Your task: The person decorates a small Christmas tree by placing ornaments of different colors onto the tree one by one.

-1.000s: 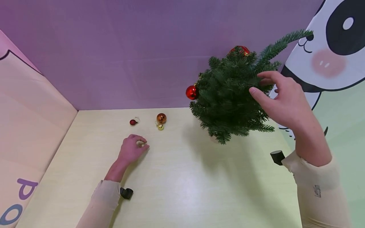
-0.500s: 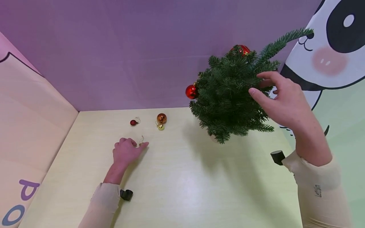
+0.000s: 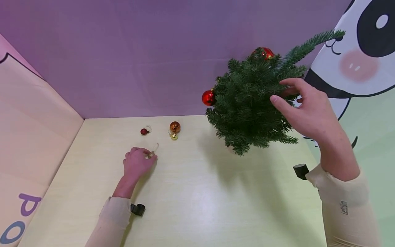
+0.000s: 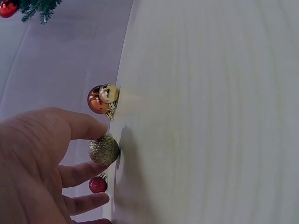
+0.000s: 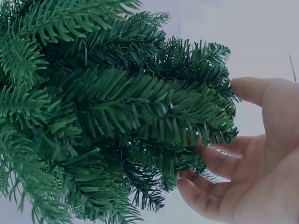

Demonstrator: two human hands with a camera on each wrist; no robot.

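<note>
My left hand (image 3: 139,162) is low over the table, left of the middle. Its thumb and a finger pinch a gold glitter bauble (image 4: 103,150) with a thin hanging loop. My right hand (image 3: 308,106) is held at the right side of a small artificial Christmas tree (image 3: 250,103). In the right wrist view its thumb is by a branch tip (image 5: 224,126), and the other fingers lie loosely curved, partly behind the needles. A shiny red bauble (image 3: 208,98) hangs on the tree's left side, and another red bauble (image 3: 267,53) shows near its top.
Toward the back of the pale table (image 3: 197,192) lie a small dark red bauble (image 3: 144,131), a copper bauble (image 3: 175,127) and a small gold bauble (image 3: 174,136) touching the copper one. Behind stands a purple backdrop (image 3: 139,61); a panda print is at right.
My left hand drew back left and opened off the bauble, then its thumb and finger closed on it again. The right hand and tree stay nearly still.
</note>
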